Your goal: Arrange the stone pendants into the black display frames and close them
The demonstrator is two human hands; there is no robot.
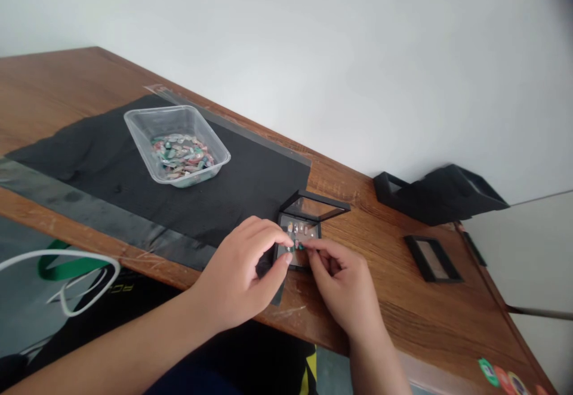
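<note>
A small black case (282, 221) stands at the table's front edge, its framed clear lid (314, 208) raised. Small glossy pieces (301, 228) lie in rows on its grey lining, some pinkish, some pale. My left hand (244, 264) is at the case's left side, thumb and forefinger curled close together over its edge. Something small and greenish shows between those tips, too small to name. From the right, my right hand (342, 278) reaches over the case, thumb and forefinger pinched at a small teal piece (301, 245). Its other fingers are folded under.
A clear plastic tub (210, 171) holding many coloured pieces (183, 155) stands on a black sheet (250, 174). Several black cases (434, 195) are stacked by the wall. Another flat case (433, 259) lies at right. Round stickers (502, 377) mark the near right corner.
</note>
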